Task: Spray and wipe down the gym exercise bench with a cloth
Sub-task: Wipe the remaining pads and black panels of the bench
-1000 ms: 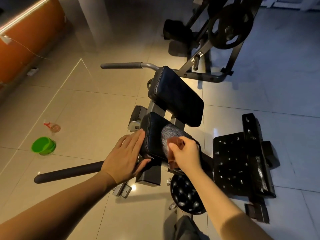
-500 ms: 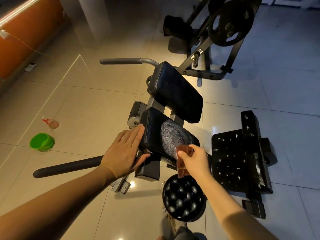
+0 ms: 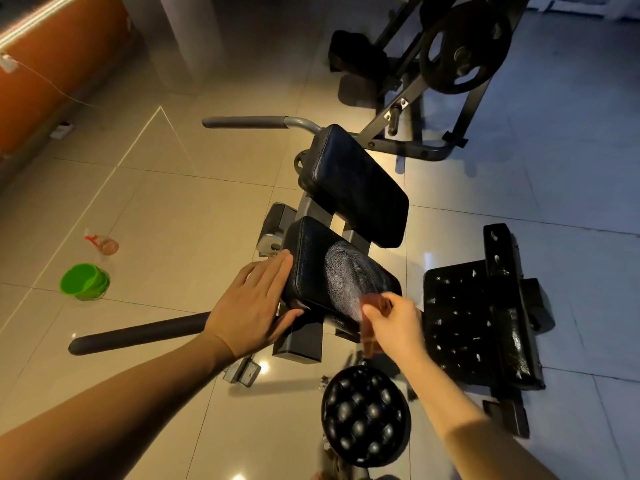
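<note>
The gym bench has a near black pad (image 3: 311,271) with a whitish wet smear (image 3: 346,275) on its top, and a second black pad (image 3: 356,185) behind it. My left hand (image 3: 252,306) lies flat against the near pad's left edge, thumb under its front corner. My right hand (image 3: 394,327) pinches a reddish-brown cloth (image 3: 372,303) at the pad's near right corner; part of the cloth hangs below my fingers. A spray bottle (image 3: 104,242) with a red trigger stands on the floor at the left.
A green bucket (image 3: 85,282) sits on the tiles near the spray bottle. Padded handle bars (image 3: 138,332) stick out left of the bench. A knobbed round pad (image 3: 365,415) lies below my right hand, a torn black pad (image 3: 481,320) at right, a weight-plate rack (image 3: 464,46) behind.
My right hand with the cloth has slid from the middle of the near pad toward its near right corner, leaving the smear uncovered. My left hand stays on the pad's left edge.
</note>
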